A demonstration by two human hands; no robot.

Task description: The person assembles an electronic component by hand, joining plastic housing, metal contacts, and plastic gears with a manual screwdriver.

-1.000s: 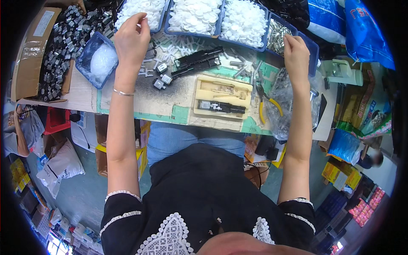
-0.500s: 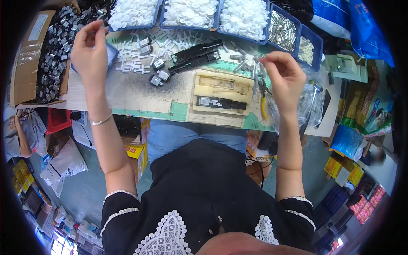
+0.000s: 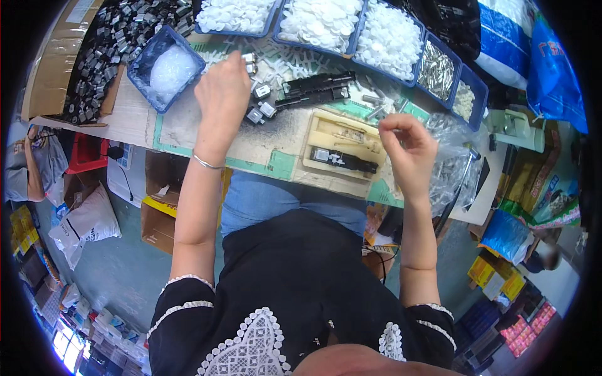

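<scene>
My left hand (image 3: 222, 94) is closed with its fingertips bunched over the white branched plastic pieces (image 3: 291, 56). Whatever it may hold is hidden. My right hand (image 3: 411, 150) has thumb and forefinger pinched together beside a cream-coloured fixture block (image 3: 317, 128); anything between these fingertips is too small to make out. In the block's near slot lies a long black part with a silvery metal piece (image 3: 342, 160). Longer black plastic parts (image 3: 316, 89) rest beyond the block. Between them and my left hand are small metal-cased blocks (image 3: 260, 113).
A blue tray (image 3: 143, 84) with a whitish mass stands left of my left hand. Bins of white discs (image 3: 320, 25), metal pins (image 3: 437, 69) and cream bits (image 3: 464, 99) line the back. A carton (image 3: 47, 69) of black-and-metal parts is far left; clear plastic bags (image 3: 448, 169) lie right.
My left hand has moved right from in front of the blue tray to the white plastic pieces, its fingers more bunched. My right hand has come lower, nearer the fixture block. The view has shifted.
</scene>
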